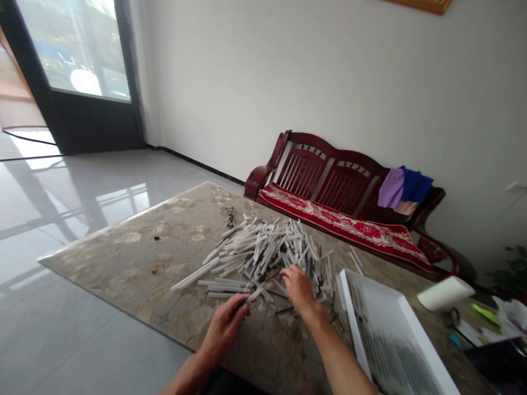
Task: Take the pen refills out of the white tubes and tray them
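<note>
My left hand point(231, 317) is closed at the near side of the pile, gripping a translucent white tube point(256, 294) that points up and to the right. My right hand point(298, 284) is pinched at the pile's right front, with a thin dark rod point(272, 276) at its fingertips. The rod slants down toward the tube's far end; whether the two touch is too small to tell. Ahead of both hands spreads a loose pile of white tubes point(242, 253), with dark thin pieces mixed in. Several tubes lie flat just beyond my left hand.
An open white box point(401, 310) with rows of thin dark sticks point(397, 356) stands to the right on the patterned table point(135, 263). Past it lies a white roll point(445, 293). A small black bundle point(230, 217) sits behind the pile. A wooden bench point(325, 170) stands beyond the table.
</note>
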